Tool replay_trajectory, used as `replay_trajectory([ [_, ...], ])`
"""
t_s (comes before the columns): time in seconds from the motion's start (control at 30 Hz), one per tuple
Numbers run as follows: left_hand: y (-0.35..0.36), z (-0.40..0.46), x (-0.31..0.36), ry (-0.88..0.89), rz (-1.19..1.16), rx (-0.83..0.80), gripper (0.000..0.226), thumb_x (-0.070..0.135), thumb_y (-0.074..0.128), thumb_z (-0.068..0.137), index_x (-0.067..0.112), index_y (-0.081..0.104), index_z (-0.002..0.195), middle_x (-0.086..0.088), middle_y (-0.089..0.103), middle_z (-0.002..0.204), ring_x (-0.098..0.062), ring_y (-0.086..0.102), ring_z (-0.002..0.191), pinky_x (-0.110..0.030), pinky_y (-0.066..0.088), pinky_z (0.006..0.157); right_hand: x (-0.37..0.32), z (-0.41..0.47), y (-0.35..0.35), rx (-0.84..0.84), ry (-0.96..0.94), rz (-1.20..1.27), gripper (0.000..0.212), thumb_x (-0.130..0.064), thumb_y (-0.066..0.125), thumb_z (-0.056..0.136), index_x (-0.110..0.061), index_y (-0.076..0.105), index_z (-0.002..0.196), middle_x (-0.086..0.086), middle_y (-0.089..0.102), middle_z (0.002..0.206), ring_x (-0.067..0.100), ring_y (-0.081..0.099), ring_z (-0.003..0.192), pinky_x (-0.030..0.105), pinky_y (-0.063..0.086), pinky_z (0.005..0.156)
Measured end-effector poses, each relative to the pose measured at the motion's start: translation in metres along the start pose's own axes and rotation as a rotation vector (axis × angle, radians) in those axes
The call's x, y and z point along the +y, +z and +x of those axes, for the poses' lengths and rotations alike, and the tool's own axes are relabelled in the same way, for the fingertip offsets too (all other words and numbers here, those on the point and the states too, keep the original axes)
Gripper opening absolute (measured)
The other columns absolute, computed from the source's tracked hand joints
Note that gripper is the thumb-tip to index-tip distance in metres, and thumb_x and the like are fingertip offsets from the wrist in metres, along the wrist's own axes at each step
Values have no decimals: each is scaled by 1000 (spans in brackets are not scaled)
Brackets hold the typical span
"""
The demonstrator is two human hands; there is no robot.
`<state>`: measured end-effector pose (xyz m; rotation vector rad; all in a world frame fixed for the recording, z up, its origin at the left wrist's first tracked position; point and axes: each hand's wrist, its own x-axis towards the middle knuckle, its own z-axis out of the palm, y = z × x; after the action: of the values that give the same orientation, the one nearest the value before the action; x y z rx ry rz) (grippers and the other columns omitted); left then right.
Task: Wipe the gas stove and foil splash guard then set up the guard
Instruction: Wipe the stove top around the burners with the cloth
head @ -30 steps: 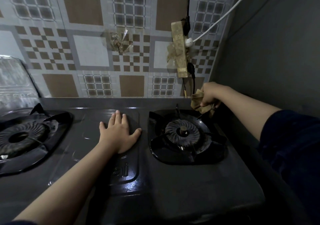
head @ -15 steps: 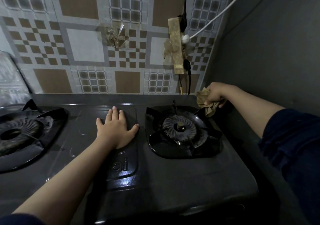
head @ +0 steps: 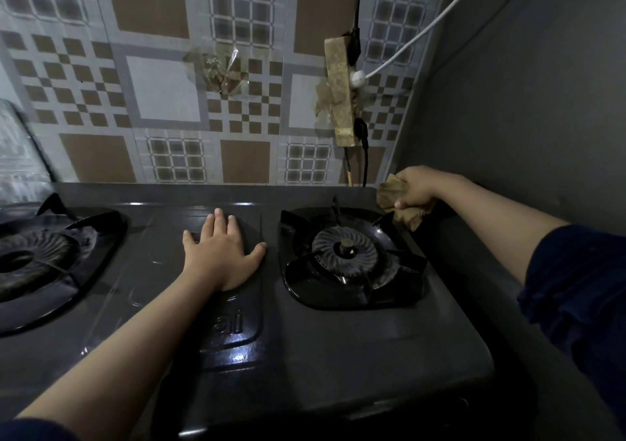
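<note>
Nearest the camera, two bare forearms reach over a dark two-burner gas stove (head: 338, 356), the right one emerging from a dark blue sleeve (head: 576, 291). Centre panel of stove top: left hand (head: 222, 254), palm down, fingers spread flat on the raised glossy section between the burners, holding nothing. Right of it: right burner (head: 345, 252) with black pan support. Far left: left burner (head: 34, 257), partly cut by the frame edge. Back right corner of stove: right hand (head: 418, 188), fingers closed around a crumpled tan cloth (head: 393, 200), pressed at the stove's rear edge next to the grey side wall (head: 525, 101). Far left, behind the stove: foil splash guard (head: 17, 156), leaning against the patterned tile wall (head: 162, 95). On that wall, above the right burner: a taped, discoloured power strip (head: 340, 98) with a white cable (head: 423, 34) and black cords plugged in.
</note>
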<state>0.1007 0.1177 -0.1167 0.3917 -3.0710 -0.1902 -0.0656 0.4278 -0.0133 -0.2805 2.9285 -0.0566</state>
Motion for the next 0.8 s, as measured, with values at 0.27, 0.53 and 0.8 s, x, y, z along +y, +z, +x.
replay_trajectory([
  [0.27,2,2,1,1,10,3,89,69,24,90,10,8,154,-12,-4,161,-24,-2,149,-58,8,115,-13,-4,-5,-69,85,165,27,-18,71,85,-3,60,105,14,58,97,26,63,75,24,50,39],
  [0.53,5,3,0,-9,8,23,90,71,24,89,10,9,153,-11,-2,162,-24,0,149,-58,8,115,-17,-18,1,-120,158,146,36,-18,70,86,1,53,112,16,52,102,28,64,72,29,56,45],
  [0.8,3,2,-1,-11,-11,23,90,71,24,88,12,10,154,-9,-2,162,-23,-1,149,-56,7,116,-24,-37,7,-92,161,133,31,-16,68,88,0,46,103,16,49,98,26,61,61,30,56,45],
])
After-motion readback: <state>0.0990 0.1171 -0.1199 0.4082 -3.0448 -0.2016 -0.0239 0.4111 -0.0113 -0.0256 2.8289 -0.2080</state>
